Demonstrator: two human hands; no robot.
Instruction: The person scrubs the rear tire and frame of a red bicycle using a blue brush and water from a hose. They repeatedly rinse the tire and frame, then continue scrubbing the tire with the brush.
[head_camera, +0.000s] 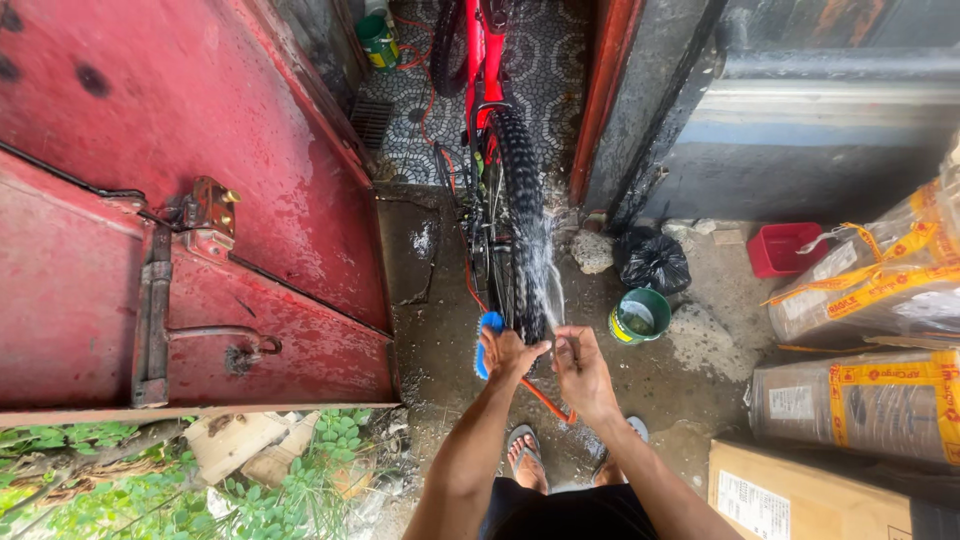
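A red bicycle stands in the gateway with its knobbly rear tyre (522, 215) nearest me. My left hand (507, 352) is shut on a blue brush (488, 338) pressed against the lower left of the tyre. My right hand (580, 365) is shut on the end of an orange hose (548, 402), and a jet of water (545, 270) sprays from it up onto the tyre. The hose loops down between my hands toward my feet in sandals (527, 455).
A red metal gate (180, 220) stands open on the left. A small green bucket (640, 315), a black bag (652, 262) and a red tub (785, 248) sit to the right. Wrapped parcels (870, 400) and a cardboard box (790, 495) crowd the right edge. The concrete is wet.
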